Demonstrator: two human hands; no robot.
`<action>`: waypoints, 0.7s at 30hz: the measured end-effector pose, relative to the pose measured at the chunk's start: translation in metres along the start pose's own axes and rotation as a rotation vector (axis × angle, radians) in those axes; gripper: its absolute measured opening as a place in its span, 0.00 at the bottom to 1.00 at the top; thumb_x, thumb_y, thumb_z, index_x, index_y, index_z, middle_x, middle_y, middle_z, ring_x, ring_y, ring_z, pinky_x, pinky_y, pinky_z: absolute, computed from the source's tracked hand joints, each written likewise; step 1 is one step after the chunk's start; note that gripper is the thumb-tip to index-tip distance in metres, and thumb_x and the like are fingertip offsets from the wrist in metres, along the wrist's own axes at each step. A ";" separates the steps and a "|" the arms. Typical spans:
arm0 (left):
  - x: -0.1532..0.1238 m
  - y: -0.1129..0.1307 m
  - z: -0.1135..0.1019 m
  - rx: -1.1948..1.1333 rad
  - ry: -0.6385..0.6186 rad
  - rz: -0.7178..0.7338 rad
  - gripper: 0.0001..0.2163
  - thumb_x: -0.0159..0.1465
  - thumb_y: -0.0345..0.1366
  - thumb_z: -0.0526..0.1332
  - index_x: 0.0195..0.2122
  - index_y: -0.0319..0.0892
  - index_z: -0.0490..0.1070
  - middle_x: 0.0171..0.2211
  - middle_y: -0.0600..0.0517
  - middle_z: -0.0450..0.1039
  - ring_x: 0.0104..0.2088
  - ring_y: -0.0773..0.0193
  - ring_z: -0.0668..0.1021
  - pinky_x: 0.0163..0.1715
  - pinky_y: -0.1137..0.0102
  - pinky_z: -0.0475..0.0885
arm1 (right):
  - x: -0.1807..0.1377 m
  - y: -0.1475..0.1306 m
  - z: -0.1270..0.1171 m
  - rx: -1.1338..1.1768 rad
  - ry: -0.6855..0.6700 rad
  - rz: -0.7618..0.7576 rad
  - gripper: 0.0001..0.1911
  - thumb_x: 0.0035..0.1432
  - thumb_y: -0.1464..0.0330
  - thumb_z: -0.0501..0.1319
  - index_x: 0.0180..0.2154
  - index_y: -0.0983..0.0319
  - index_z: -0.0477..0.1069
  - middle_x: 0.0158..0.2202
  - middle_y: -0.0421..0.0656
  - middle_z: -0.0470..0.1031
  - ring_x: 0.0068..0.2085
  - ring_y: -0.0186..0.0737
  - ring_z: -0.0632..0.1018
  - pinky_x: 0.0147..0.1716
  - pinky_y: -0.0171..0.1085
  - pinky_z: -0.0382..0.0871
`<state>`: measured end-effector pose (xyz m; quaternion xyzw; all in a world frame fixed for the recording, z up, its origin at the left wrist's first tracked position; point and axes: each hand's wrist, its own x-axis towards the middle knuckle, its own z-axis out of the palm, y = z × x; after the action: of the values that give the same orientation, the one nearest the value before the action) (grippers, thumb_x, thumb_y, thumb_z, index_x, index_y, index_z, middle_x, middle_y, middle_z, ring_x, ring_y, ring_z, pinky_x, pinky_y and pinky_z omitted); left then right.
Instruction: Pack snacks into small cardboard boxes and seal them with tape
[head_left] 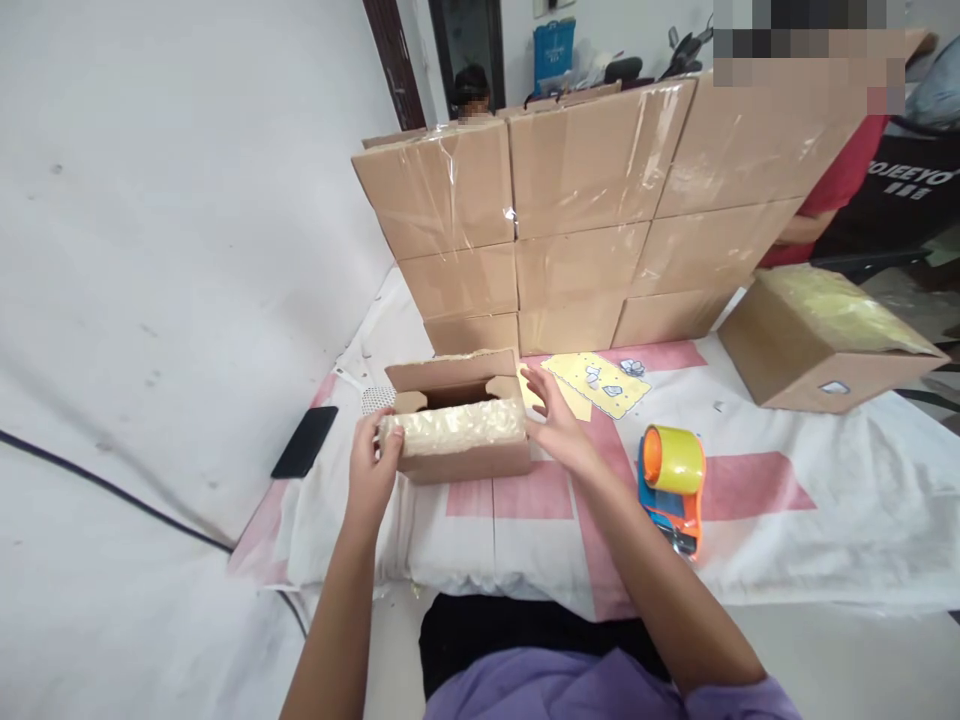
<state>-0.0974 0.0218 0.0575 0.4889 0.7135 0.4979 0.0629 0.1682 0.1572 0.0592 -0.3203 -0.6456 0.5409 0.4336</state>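
Note:
An open cardboard box [465,466] stands on the cloth in front of me, its back flap [454,371] raised. Along the box's front top edge lies a long, pale yellow, shiny wrapped bundle [457,428] with a bumpy surface; what is inside the wrapping cannot be seen. My left hand [373,455] grips the bundle's left end, thumb in front. At the right end, my right hand [559,425] has its fingers spread, close beside the box and bundle. A tape dispenser [675,485] with a yellow roll lies to the right of my right forearm.
A wall of stacked, taped cardboard boxes [581,220] rises behind the work area. Another box [817,345] sits at the right. Yellow printed paper [600,383] and a black phone-like slab [304,442] lie on the cloth. Beyond the stack are two people, one in a red shirt [855,180].

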 end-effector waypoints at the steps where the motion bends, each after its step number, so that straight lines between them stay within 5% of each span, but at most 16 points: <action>1: 0.002 0.003 0.001 0.041 0.010 0.007 0.24 0.69 0.47 0.59 0.64 0.48 0.63 0.62 0.41 0.66 0.58 0.52 0.74 0.55 0.57 0.74 | 0.007 0.001 -0.001 0.086 -0.014 -0.002 0.40 0.53 0.67 0.64 0.66 0.49 0.57 0.71 0.46 0.60 0.71 0.50 0.61 0.67 0.57 0.57; 5: 0.015 0.011 0.003 0.220 -0.098 0.184 0.35 0.68 0.43 0.60 0.74 0.51 0.46 0.75 0.41 0.44 0.74 0.47 0.52 0.70 0.49 0.54 | 0.029 0.001 -0.002 0.354 -0.023 -0.005 0.33 0.62 0.58 0.57 0.67 0.52 0.60 0.70 0.45 0.63 0.71 0.51 0.63 0.67 0.58 0.58; 11: 0.030 0.031 -0.002 0.439 -0.186 0.323 0.35 0.66 0.37 0.57 0.74 0.49 0.47 0.76 0.45 0.42 0.75 0.42 0.46 0.69 0.41 0.47 | 0.043 -0.016 0.002 0.074 -0.017 -0.090 0.32 0.66 0.49 0.57 0.68 0.47 0.59 0.71 0.40 0.60 0.71 0.47 0.60 0.70 0.52 0.53; 14: 0.030 0.046 0.000 0.533 -0.220 0.430 0.34 0.61 0.30 0.57 0.70 0.47 0.57 0.72 0.45 0.57 0.71 0.42 0.59 0.68 0.45 0.53 | 0.042 -0.015 0.004 -0.208 0.001 -0.234 0.23 0.69 0.51 0.54 0.58 0.52 0.74 0.59 0.46 0.71 0.63 0.49 0.70 0.66 0.52 0.58; 17: 0.022 0.061 0.012 0.546 -0.345 0.469 0.29 0.65 0.27 0.51 0.69 0.49 0.61 0.55 0.48 0.78 0.54 0.52 0.77 0.56 0.57 0.69 | 0.030 -0.011 0.009 -0.569 -0.018 -0.317 0.17 0.69 0.56 0.56 0.45 0.55 0.81 0.54 0.48 0.75 0.58 0.53 0.73 0.62 0.57 0.60; 21: 0.004 0.077 0.040 0.640 -0.329 0.447 0.31 0.67 0.51 0.59 0.70 0.48 0.62 0.50 0.43 0.79 0.50 0.43 0.77 0.49 0.54 0.71 | -0.001 -0.026 0.015 -0.800 -0.006 -0.323 0.16 0.69 0.60 0.56 0.53 0.52 0.78 0.63 0.48 0.70 0.63 0.59 0.68 0.62 0.64 0.55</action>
<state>-0.0274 0.0525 0.0991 0.6994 0.6891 0.1677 -0.0884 0.1565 0.1448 0.0842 -0.3564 -0.8476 0.1738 0.3525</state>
